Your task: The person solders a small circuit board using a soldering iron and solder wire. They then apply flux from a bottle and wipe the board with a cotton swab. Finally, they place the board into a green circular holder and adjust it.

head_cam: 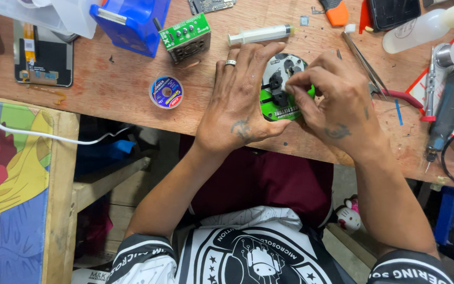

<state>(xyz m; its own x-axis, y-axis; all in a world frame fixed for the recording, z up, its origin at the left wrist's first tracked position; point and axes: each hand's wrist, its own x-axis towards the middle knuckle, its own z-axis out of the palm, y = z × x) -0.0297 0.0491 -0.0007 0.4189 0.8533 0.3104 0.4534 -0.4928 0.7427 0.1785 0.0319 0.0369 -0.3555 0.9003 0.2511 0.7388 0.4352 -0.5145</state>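
Observation:
A round green and silver board holder (278, 103) with black clamps lies on the wooden bench (132, 110) near its front edge. My left hand (240, 100), a ring on one finger, lies flat on the bench against the holder's left side, fingers spread. My right hand (337, 102) comes from the right, and its thumb and fingertips pinch at a black clamp on the holder's middle. The right half of the holder is hidden under that hand.
Behind the holder lie a syringe (261, 34), a small green circuit board module (187, 36) and a blue box (130, 18). A solder wick spool (166, 92) sits left. Tweezers (364, 64), red-handled cutters (403, 99), a dark screwdriver (447, 113) and a white bottle (426, 25) crowd the right.

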